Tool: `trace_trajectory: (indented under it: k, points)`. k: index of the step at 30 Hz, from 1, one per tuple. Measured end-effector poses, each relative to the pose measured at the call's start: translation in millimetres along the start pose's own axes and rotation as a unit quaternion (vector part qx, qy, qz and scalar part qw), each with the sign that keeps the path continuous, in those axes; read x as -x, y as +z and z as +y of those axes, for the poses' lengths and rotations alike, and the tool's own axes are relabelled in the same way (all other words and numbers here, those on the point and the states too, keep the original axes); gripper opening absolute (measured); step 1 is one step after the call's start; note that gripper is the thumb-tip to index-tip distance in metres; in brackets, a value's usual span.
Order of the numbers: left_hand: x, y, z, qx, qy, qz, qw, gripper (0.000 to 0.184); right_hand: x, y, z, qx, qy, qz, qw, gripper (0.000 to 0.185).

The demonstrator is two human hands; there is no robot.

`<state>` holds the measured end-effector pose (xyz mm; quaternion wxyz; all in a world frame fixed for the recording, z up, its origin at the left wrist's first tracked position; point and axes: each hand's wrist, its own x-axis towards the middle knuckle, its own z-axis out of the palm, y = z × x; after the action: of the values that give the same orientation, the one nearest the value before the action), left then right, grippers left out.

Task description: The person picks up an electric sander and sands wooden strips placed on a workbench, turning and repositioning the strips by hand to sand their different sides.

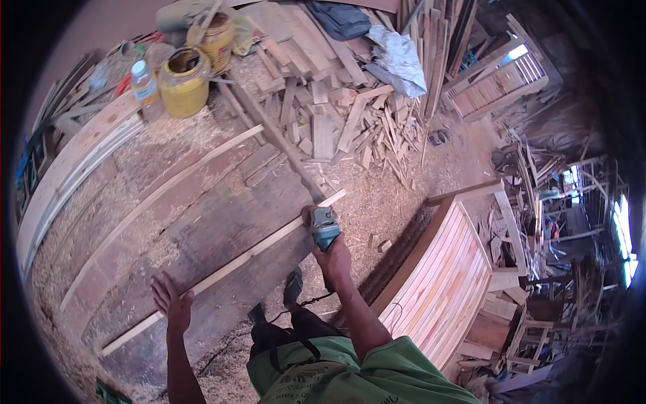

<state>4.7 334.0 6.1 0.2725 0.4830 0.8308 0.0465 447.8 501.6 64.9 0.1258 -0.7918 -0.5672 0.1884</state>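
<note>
A long thin wooden strip (242, 258) lies slantwise over the dark, dusty work surface (222, 229). My right hand (333, 259) is closed around a teal handheld power tool (325, 227), placed at the strip's far right end. A brownish rounded edge shows at the tool's left side; its exact kind is unclear. Fingers spread, my left hand (173, 306) is over the strip near its lower left end, the thumb by the wood. Whether the palm presses on it cannot be made out.
Curved boards (81, 161) lie at the left. Yellow buckets (184, 84) and a plastic bottle (143, 84) stand at the back left. Wood offcuts (383, 121) cover the floor ahead. A slatted wooden piece (441, 283) stands at my right. A dark cord (313, 299) runs near my legs.
</note>
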Motion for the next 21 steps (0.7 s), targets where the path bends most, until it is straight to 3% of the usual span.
trace_trajectory:
  k: [14, 18, 21]
  points:
    - [-3.0, -6.6, 3.3, -0.026, -0.028, -0.035, 0.999, 0.099, -109.4, -27.5, 80.4, -0.088, 0.083, 0.065, 0.991, 0.063]
    - [-2.8, -8.0, 2.4, -0.026, -0.019, -0.04, 0.999, 0.099, -89.1, -34.2, 62.3, -0.06, 0.084, 0.017, 0.995, 0.068]
    - [-2.8, -5.5, 0.6, -0.015, -0.01, -0.033, 0.999, 0.099, -37.4, -13.6, 43.2, -0.086, 0.015, -0.001, 0.996, 0.067]
